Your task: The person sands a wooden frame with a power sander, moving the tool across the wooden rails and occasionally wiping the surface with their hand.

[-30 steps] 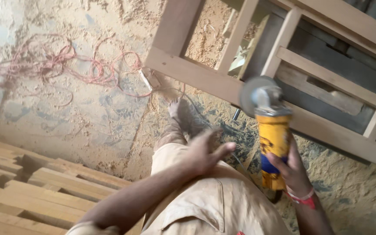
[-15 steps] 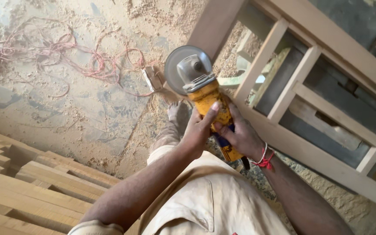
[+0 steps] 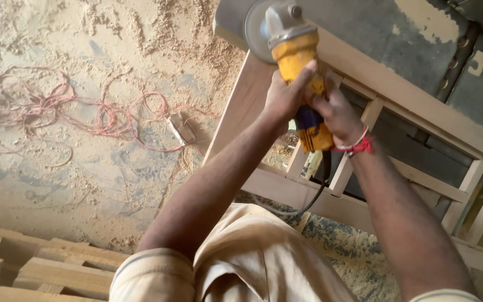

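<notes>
I hold a yellow angle grinder (image 3: 294, 53) with a grey metal head and round disc guard up in front of me, near the top of the view. My left hand (image 3: 283, 95) wraps the upper yellow body. My right hand (image 3: 334, 114), with a red band at the wrist, grips the rear handle lower down. The disc sits over the upper end of a light wooden frame (image 3: 241, 112). A black cord (image 3: 317, 193) hangs from the tool's tail toward my lap.
The wooden frame with slats (image 3: 420, 179) leans along a grey wall at right. Red tangled wire (image 3: 85, 112) and a small socket block (image 3: 181, 130) lie on the sawdust-covered floor. Stacked wooden planks (image 3: 40, 268) sit at lower left.
Both hands have raised the grinder up and to the right, from in front of my knee to the top end of the frame. The left hand went from free to gripping the tool.
</notes>
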